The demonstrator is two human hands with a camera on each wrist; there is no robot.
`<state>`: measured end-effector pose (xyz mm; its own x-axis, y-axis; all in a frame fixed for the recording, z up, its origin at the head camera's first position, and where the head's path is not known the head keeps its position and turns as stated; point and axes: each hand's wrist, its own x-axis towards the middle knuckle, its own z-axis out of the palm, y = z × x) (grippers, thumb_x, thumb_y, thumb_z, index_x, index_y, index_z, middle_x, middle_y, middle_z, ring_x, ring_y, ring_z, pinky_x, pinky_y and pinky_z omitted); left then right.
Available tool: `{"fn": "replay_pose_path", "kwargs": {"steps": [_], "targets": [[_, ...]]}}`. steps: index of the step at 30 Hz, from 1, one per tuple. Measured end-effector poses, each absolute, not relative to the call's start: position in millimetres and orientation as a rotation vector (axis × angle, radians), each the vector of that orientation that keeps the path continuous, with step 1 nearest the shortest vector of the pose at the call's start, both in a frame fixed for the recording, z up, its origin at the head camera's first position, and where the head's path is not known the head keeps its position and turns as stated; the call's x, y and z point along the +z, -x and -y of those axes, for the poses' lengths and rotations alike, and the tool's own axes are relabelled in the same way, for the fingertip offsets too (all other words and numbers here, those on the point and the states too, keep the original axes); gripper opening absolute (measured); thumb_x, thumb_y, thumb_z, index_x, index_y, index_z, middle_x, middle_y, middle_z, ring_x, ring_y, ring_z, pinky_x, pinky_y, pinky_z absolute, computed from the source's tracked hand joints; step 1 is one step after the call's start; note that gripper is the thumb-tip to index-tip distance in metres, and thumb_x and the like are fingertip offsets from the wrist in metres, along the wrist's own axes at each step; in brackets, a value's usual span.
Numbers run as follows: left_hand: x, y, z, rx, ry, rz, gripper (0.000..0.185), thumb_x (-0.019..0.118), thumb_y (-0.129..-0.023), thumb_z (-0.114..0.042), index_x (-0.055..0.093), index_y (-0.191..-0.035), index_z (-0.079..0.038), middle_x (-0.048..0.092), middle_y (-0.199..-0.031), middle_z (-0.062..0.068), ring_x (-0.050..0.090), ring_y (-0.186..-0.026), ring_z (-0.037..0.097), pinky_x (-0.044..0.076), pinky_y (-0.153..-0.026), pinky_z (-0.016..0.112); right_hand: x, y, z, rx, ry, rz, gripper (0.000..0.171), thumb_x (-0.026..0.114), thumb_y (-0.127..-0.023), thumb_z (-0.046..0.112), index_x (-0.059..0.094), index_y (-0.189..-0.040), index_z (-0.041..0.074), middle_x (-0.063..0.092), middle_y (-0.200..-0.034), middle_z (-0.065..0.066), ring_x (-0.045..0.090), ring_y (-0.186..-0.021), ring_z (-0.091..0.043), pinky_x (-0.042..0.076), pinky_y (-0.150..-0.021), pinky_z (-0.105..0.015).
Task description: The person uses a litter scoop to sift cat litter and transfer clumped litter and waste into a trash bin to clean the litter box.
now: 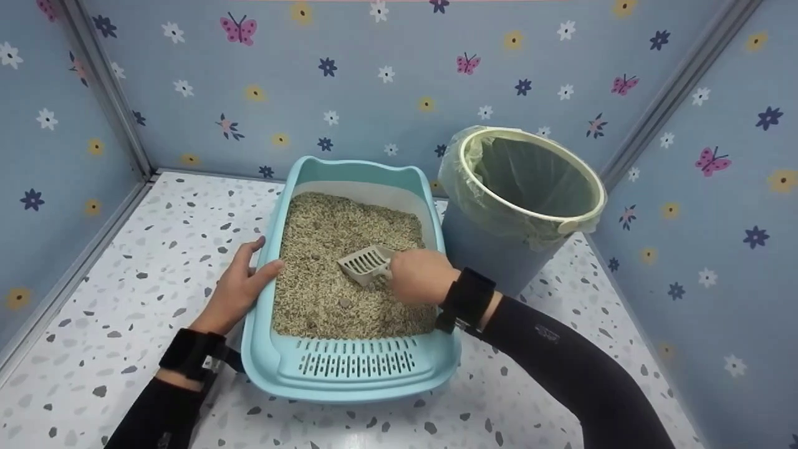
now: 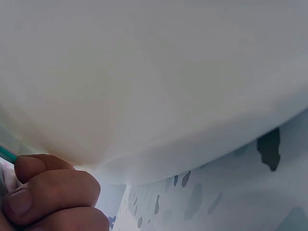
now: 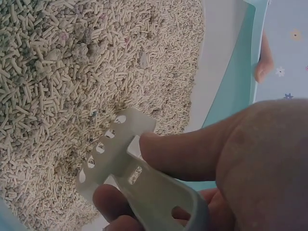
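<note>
A light blue litter box [image 1: 262,355] with a slotted front step stands on the floor, filled with pale pellet litter [image 1: 324,293]. My left hand [image 1: 235,288] grips its left rim, thumb over the top. The left wrist view shows curled fingers [image 2: 53,190] under the rim, beside the box's white outer wall [image 2: 154,86]. In my right hand [image 1: 424,275] is the handle of a grey-beige slotted litter scoop [image 1: 366,263]. The right wrist view has my thumb lying along the scoop [image 3: 161,195] and fingertips beneath it, with the scoop's head against the litter.
A blue trash bin [image 1: 499,255] lined with a translucent bag [image 1: 458,181] stands just right of the box, close to my right forearm. Blue flowered panels [image 1: 374,93] enclose the speckled white floor [image 1: 162,262] at the back and both sides.
</note>
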<state>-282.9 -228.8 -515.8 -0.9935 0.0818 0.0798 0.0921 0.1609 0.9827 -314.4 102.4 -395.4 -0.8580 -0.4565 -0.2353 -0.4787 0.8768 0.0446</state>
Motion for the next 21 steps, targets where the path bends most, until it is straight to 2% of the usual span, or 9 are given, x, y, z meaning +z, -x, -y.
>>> {"fn": "replay_pose_path", "kwargs": {"steps": [2, 5, 9, 11, 13, 16, 21], "targets": [[-516.0, 283.7, 227.8, -2.028, 0.187, 2.383, 0.083, 0.061, -0.115, -0.040, 0.017, -0.178, -0.010, 0.073, -0.118, 0.034, 0.080, -0.090, 0.028, 0.068, -0.076, 0.038, -395.2, 313.7, -104.8, 0.096, 0.695, -2.824, 0.028, 0.071, -0.104, 0.022, 0.057, -0.080, 0.018, 0.058, -0.075, 0.000, 0.057, -0.063, -0.021, 0.053, -0.053, -0.040], [-516.0, 284.6, 226.3, -2.027, 0.199, 2.377, 0.083, 0.062, -0.114, -0.039, 0.017, -0.177, -0.009, 0.074, -0.116, 0.034, 0.080, -0.088, 0.027, 0.068, -0.076, 0.039, -390.7, 311.2, -110.5, 0.000, 0.680, -2.835, 0.020, 0.072, -0.105, 0.027, 0.067, -0.093, 0.013, 0.069, -0.087, -0.004, 0.067, -0.075, -0.025, 0.060, -0.064, -0.045], [-515.4, 285.0, 225.2, -2.038, 0.205, 2.369, 0.083, 0.062, -0.115, -0.038, 0.017, -0.177, -0.008, 0.074, -0.116, 0.034, 0.080, -0.089, 0.027, 0.068, -0.076, 0.039, -380.1, 310.0, -127.0, -0.178, 0.735, -2.868, 0.029, 0.071, -0.109, 0.034, 0.075, -0.118, 0.006, 0.077, -0.109, -0.010, 0.074, -0.096, -0.030, 0.064, -0.085, -0.051], [-515.1, 284.8, 225.3, -2.039, 0.200, 2.372, 0.083, 0.061, -0.115, -0.038, 0.016, -0.177, -0.008, 0.074, -0.117, 0.034, 0.080, -0.089, 0.027, 0.068, -0.077, 0.039, -375.0, 310.5, -138.4, -0.298, 0.757, -2.897, 0.031, 0.071, -0.111, 0.034, 0.075, -0.124, 0.006, 0.078, -0.112, -0.009, 0.074, -0.099, -0.029, 0.063, -0.089, -0.050], [-514.6, 284.3, 225.5, -2.034, 0.193, 2.379, 0.083, 0.061, -0.115, -0.039, 0.016, -0.178, -0.008, 0.073, -0.118, 0.034, 0.080, -0.090, 0.026, 0.068, -0.077, 0.038, -371.5, 310.9, -150.9, -0.434, 0.764, -2.937, 0.028, 0.070, -0.111, 0.032, 0.077, -0.122, 0.006, 0.077, -0.106, -0.007, 0.074, -0.094, -0.027, 0.062, -0.088, -0.049], [-514.3, 283.7, 226.1, -2.021, 0.187, 2.394, 0.083, 0.061, -0.115, -0.040, 0.016, -0.178, -0.009, 0.073, -0.120, 0.035, 0.079, -0.091, 0.025, 0.068, -0.078, 0.038, -370.9, 310.7, -168.5, -0.627, 0.763, -3.005, 0.021, 0.069, -0.112, 0.028, 0.078, -0.109, 0.009, 0.074, -0.094, -0.003, 0.070, -0.083, -0.023, 0.060, -0.081, -0.045], [-513.6, 282.7, 228.2, -1.981, 0.175, 2.417, 0.082, 0.061, -0.115, -0.040, 0.018, -0.178, -0.009, 0.072, -0.121, 0.035, 0.079, -0.092, 0.027, 0.068, -0.079, 0.037, -387.4, 311.7, -191.6, -0.825, 0.715, -3.147, 0.022, 0.067, -0.112, 0.023, 0.074, -0.095, 0.010, 0.070, -0.083, -0.003, 0.066, -0.075, -0.024, 0.057, -0.072, -0.045]]}}
